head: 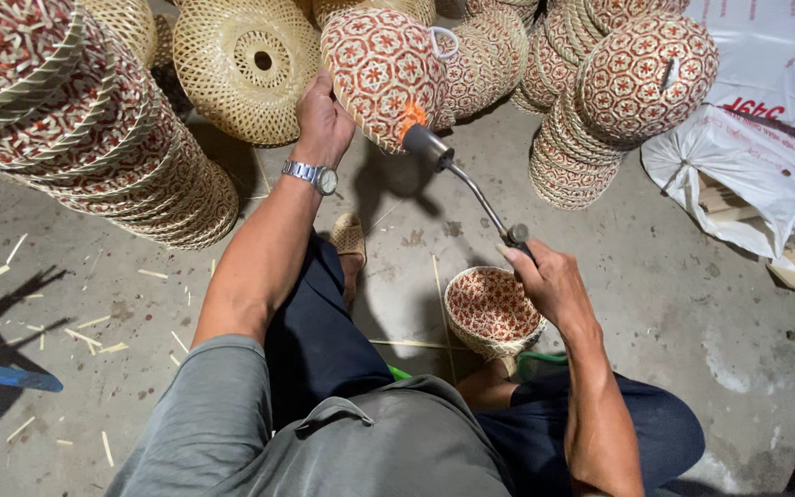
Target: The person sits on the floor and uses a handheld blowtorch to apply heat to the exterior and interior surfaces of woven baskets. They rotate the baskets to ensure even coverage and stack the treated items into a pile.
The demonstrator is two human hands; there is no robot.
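Head view: left hand (322,118) grips the red-patterned woven bamboo basket (384,74), fingers hidden behind its rim; right hand (547,281) closed round the metal blowtorch (466,179), flame licking the basket's lower edge above the concrete floor (674,276).

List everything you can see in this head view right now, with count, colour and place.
Red-and-cream patterned woven bamboo basket: one, held up, centre top.
Metal gas torch: one, grey, orange flame at the held basket's rim.
Small patterned woven basket: one, floor, by the knees.
Stacks of patterned baskets: several, left and top right.
Plain natural bamboo basket: one clearly, top, tan.
White plastic sack: one, right.
Bamboo splinters: many, pale, floor left.
Left hand: grips held basket; silver wristwatch.
Right hand: grips torch.
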